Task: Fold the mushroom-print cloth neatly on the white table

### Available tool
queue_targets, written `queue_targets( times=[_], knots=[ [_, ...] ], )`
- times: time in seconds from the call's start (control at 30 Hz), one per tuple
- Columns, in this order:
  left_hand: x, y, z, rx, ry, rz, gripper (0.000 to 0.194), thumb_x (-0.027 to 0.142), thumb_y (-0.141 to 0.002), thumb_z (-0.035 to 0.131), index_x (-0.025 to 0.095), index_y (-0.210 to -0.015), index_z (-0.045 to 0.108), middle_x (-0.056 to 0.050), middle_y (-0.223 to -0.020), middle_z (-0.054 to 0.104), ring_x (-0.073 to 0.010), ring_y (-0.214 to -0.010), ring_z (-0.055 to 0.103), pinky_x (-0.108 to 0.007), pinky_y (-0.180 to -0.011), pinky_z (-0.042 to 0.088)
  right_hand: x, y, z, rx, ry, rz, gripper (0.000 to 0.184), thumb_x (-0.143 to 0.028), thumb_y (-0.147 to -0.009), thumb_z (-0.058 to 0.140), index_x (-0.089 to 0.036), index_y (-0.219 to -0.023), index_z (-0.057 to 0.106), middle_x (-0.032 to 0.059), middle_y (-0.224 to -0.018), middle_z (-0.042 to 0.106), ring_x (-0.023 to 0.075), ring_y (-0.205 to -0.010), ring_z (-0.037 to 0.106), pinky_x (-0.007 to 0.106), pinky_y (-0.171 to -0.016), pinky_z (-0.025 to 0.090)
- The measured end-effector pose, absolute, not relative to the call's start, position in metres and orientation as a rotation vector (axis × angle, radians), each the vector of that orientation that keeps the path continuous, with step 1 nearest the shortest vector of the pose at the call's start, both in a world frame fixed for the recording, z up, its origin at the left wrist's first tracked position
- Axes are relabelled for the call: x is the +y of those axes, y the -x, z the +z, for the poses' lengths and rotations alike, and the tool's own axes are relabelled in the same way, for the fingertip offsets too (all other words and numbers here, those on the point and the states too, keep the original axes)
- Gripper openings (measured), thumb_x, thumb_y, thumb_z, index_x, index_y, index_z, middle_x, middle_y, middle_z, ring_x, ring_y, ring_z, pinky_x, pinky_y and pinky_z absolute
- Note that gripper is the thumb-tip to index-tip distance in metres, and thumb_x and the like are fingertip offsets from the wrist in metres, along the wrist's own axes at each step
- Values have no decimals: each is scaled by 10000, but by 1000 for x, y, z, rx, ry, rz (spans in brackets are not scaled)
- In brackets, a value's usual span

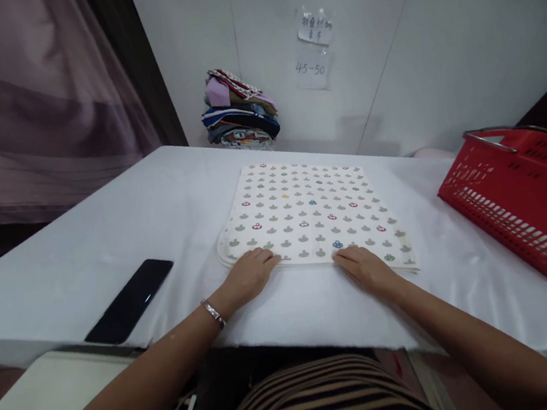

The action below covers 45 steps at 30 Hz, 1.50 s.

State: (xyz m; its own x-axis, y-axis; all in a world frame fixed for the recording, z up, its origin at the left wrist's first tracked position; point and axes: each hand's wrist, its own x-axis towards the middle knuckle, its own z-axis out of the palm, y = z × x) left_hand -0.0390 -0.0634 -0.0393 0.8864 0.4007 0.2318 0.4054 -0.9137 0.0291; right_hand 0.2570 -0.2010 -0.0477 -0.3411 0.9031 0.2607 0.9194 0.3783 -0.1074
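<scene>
The left hand [250, 276] and right hand [370, 271] lie at the near edge of the patterned cloth [304, 211], fingers together and slightly bent; whether they pinch it or only press, I cannot tell. The cloth lies flat in layers at the middle of the white-covered desk [109, 220]. Light, even pressure from both hands would help keep its layers lined up, and the near right corner, where edges show unevenly, deserves care. The phone [131, 301] lies left. On the right is the red basket [519, 199], its contents hidden; at the far side, a fabric pile [240, 118].
</scene>
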Motion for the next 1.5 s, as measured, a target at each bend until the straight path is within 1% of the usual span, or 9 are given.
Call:
queue_targets(
  times=[0.1, 0.27, 0.37, 0.53, 0.67, 0.83, 1.07, 1.23, 1.5],
  knots=[
    [-64, 36, -37, -621, 3006, -321, 375, 69, -878, 311, 204, -1174, 498, -55, -1023, 574, -183, -903, 499, -310, -752, 405, -200, -255, -45, -2384, 1664, -105, 360, -150, -918, 358, -229, -1237, 506, 78, -1157, 590, 224, -1004, 519, 375, -870, 421],
    [-66, 29, -34, -636, 2964, -271, 411, 28, -854, 304, 200, -1183, 481, -59, -1000, 555, -176, -866, 491, -290, -710, 396, -198, -251, -42, -2333, 1734, -32, 368, -140, -912, 345, -237, -1228, 508, 72, -1119, 604, 224, -983, 535, 353, -830, 447],
    [-67, 27, -37, -656, 2934, -307, 412, 21, -852, 313, 179, -1199, 466, -70, -1013, 552, -187, -892, 487, -301, -726, 399, -198, -253, -38, -2258, 1779, 73, 351, -175, -920, 355, -272, -1219, 511, 47, -1115, 609, 213, -990, 548, 336, -821, 459],
    [-71, 17, -42, -675, 2874, -397, 417, 23, -856, 338, 168, -1236, 429, -77, -1056, 554, -197, -937, 483, -319, -761, 391, -195, -260, -32, -2309, 1744, 125, 392, -125, -885, 380, -225, -1241, 509, 80, -1118, 611, 224, -1014, 542, 337, -838, 454],
    [-76, -3, -39, -624, 2871, -394, 332, 23, -853, 358, 169, -1120, 490, -69, -1030, 558, -196, -929, 487, -326, -777, 378, -191, -262, -34, -2346, 1701, 95, 459, -62, -814, 387, -205, -1231, 517, 93, -1127, 606, 223, -1020, 536, 353, -849, 447],
    [-83, -26, -39, -571, 2889, -358, 230, 32, -849, 383, 164, -977, 521, -63, -939, 560, -195, -860, 494, -332, -739, 382, -189, -262, -38, -2355, 1718, -5, 485, -15, -743, 374, -189, -1160, 549, 83, -1043, 621, 204, -940, 543, 329, -786, 454],
    [-84, -26, -46, -506, 2971, -419, 198, 68, -861, 391, 176, -925, 544, -53, -884, 577, -200, -844, 510, -343, -751, 409, -201, -254, -48, -2299, 1789, -102, 305, -135, -870, 401, -205, -1120, 561, 81, -1051, 612, 214, -924, 523, 339, -792, 405],
    [-78, -26, -46, -501, 2971, -418, 239, 71, -850, 395, 164, -973, 578, -68, -905, 607, -211, -853, 533, -351, -756, 429, -208, -258, -49, -2249, 1880, -236, 315, -135, -899, 405, -210, -1184, 517, 68, -1095, 592, 203, -953, 502, 321, -795, 376],
    [-74, -26, -48, -532, 2962, -389, 344, 63, -842, 341, 141, -1050, 604, -92, -980, 634, -225, -907, 562, -366, -792, 451, -239, -301, -47, -2109, 2002, -408, 333, -90, -875, 432, -173, -1185, 518, 102, -1074, 605, 217, -953, 513, 339, -791, 395]
  ],
)
